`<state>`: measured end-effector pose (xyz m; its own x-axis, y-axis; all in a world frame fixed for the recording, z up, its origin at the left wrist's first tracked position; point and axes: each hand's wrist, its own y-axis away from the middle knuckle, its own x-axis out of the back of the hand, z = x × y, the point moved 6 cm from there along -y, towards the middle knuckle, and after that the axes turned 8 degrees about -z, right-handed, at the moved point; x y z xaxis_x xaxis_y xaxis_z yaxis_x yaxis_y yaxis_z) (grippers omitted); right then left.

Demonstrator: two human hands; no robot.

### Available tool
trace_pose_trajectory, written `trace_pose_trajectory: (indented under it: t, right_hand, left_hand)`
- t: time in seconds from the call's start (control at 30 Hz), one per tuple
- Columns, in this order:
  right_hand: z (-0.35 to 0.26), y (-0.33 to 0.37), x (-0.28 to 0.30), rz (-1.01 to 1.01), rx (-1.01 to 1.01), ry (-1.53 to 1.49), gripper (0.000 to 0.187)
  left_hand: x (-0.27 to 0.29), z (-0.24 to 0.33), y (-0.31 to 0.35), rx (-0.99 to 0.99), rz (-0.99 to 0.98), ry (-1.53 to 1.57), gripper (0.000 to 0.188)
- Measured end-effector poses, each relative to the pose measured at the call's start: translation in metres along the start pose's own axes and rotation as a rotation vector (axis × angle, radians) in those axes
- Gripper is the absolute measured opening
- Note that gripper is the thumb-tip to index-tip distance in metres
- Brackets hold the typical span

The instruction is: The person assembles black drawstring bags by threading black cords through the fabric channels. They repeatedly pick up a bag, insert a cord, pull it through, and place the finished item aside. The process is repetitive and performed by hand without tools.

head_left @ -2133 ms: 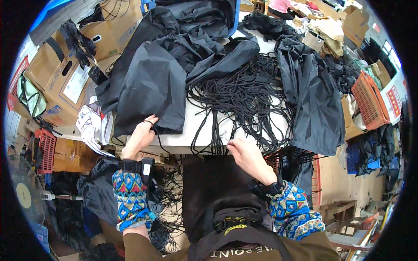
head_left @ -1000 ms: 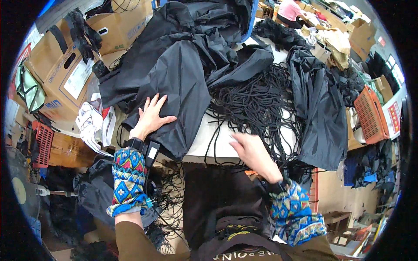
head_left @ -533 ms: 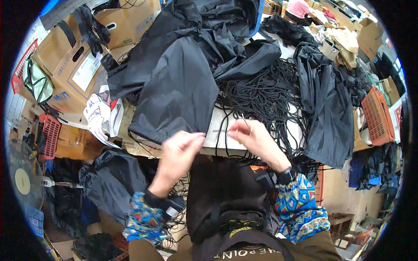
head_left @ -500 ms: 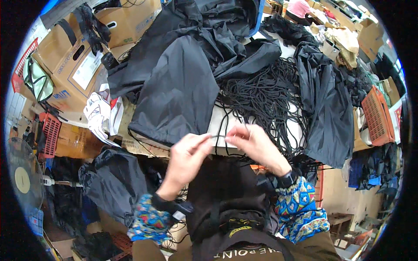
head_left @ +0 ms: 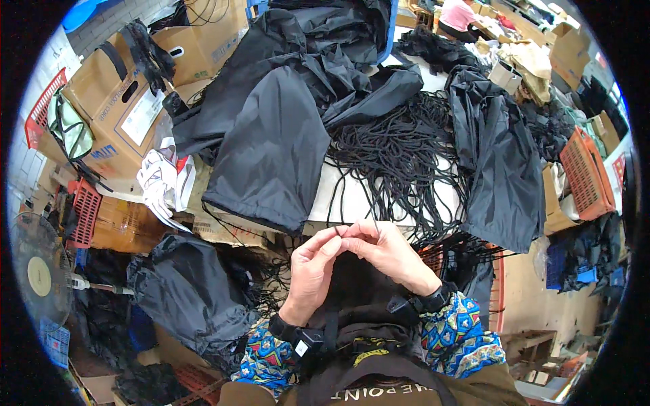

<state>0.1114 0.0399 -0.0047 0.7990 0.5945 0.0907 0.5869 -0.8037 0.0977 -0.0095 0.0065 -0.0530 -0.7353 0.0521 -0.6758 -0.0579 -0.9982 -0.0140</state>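
Observation:
Both hands meet fingertip to fingertip just in front of the table edge. My left hand (head_left: 313, 267) pinches a thin black cord (head_left: 340, 231), of which only a short bit shows. My right hand (head_left: 386, 254) closes on the same cord, its thumb and forefinger touching the left fingertips. Past them a heap of black cords (head_left: 393, 152) is spread over the white tabletop (head_left: 349, 203). To its left lies a black fabric bag (head_left: 271, 149), its hemmed end at the table edge. Another length of black fabric (head_left: 501, 162) hangs over the table on the right.
Cardboard boxes (head_left: 101, 108) and white gloves (head_left: 159, 179) are at the left. More black fabric (head_left: 189, 291) hangs below them, beside a fan (head_left: 37, 277). An orange basket (head_left: 588, 172) stands at the right. A person in pink (head_left: 457, 15) is far back.
My hands have drawn together and come slightly nearer my body. The cord stretched between them before is now mostly hidden by the fingers. The view has shifted a little.

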Motion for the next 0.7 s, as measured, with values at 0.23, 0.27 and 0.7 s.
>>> trace_pose_trajectory:
  t: [0.23,0.27,0.7]
  right_hand:
    - [0.006,0.026,0.012,-0.187,-0.013,-0.619,0.035]
    - [0.013,0.030,0.017,-0.225,0.114,-0.738,0.037]
    - [-0.024,0.052,0.009,-0.001,0.064,0.306,0.029]
  left_hand:
    - [-0.067,0.146,0.050,-0.620,-0.440,0.074,0.009]
    - [-0.090,0.184,0.086,-0.636,-0.940,0.443,0.011]
    - [-0.025,0.044,0.046,0.256,0.048,0.095,0.016]
